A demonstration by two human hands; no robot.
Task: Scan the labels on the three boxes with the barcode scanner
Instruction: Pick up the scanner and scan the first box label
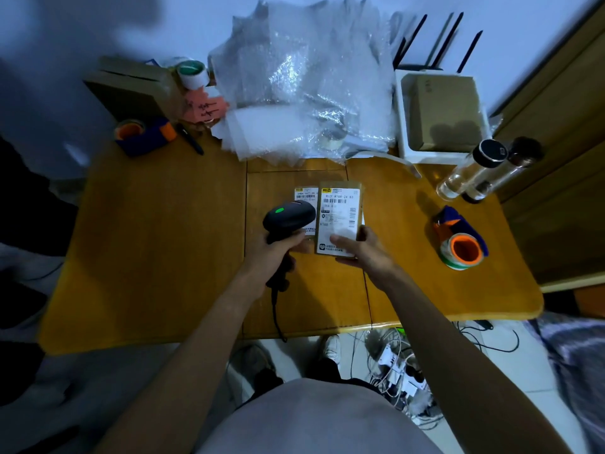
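Left hand [278, 249] gripping barcode scanner [289, 217], right hand [358, 249] holding labelled box [339, 221]

— How many labelled boxes [339, 217] in the middle?
— Two I can see, side by side.
— Tape dispensers [460, 239]?
— Two, far left and right. One scanner [288, 217], two bottles [474, 172] far right

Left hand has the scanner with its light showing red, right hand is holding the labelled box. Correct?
Not quite. The head view shows the light on the scanner is green, not red. The rest holds: the left hand grips the scanner, and the right hand holds the labelled box.
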